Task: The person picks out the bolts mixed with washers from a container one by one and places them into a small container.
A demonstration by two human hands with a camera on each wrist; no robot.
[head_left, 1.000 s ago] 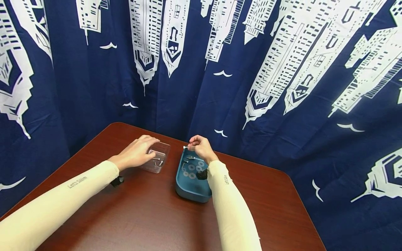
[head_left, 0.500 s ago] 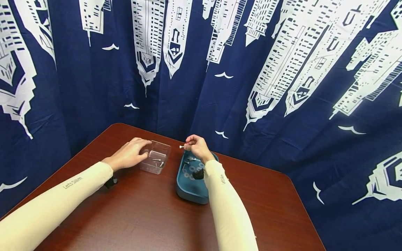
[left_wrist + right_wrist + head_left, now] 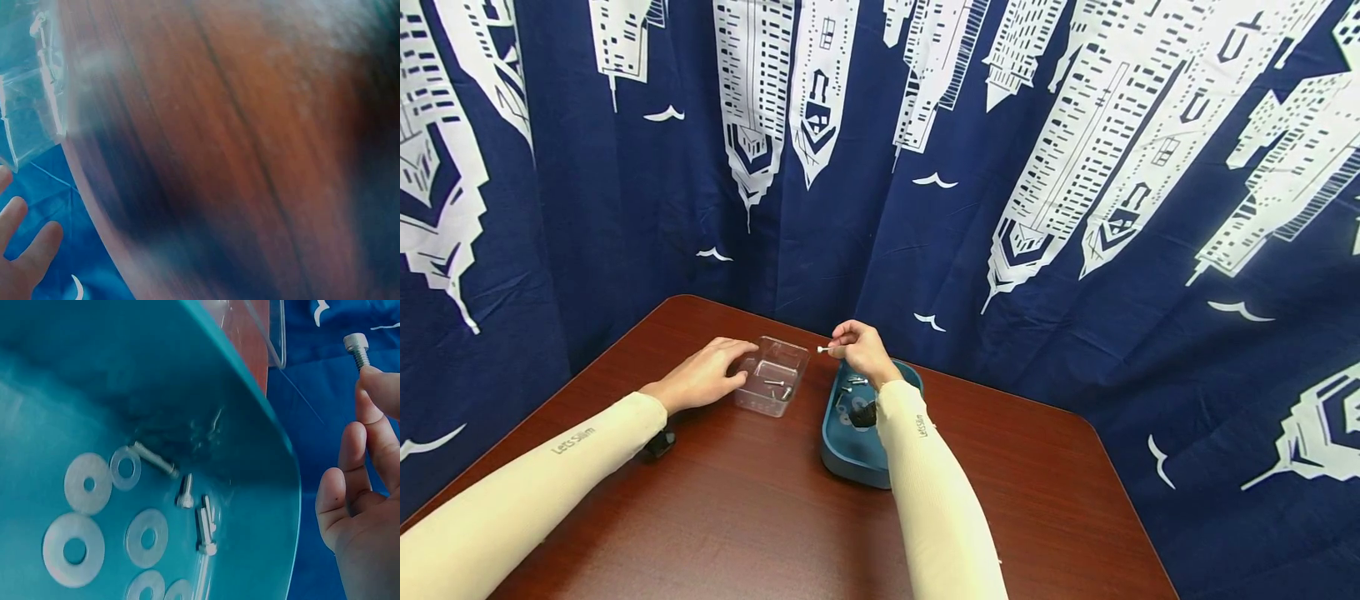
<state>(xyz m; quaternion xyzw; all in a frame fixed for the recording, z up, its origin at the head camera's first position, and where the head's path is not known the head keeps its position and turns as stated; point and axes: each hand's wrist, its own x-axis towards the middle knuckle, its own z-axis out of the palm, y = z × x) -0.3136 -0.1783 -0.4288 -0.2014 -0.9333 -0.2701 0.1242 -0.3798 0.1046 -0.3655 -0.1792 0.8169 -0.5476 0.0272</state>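
Note:
Between thumb and forefinger, my right hand [image 3: 862,351] pinches a socket head screw [image 3: 357,349], its silver head pointing away from the fingertips. That hand is over the far left rim of the blue tray [image 3: 854,472]. Several flat washers [image 3: 74,550] and several metal screws [image 3: 205,531] lie inside the tray. My left hand [image 3: 702,377] is at the left side of a clear plastic box [image 3: 765,406], fingers spread and relaxed, fingertips at the rim. A few screws [image 3: 779,384] lie in the box. In the left wrist view, only some left-hand fingers [image 3: 39,250] show.
Box and tray stand side by side on a brown wooden table [image 3: 737,517], toward its back edge. Behind the table hangs a dark blue curtain [image 3: 820,250] printed with white buildings.
My right hand has moved left with the screw, from above the tray toward the clear box. My left hand has drawn back leftward, uncovering more of the box.

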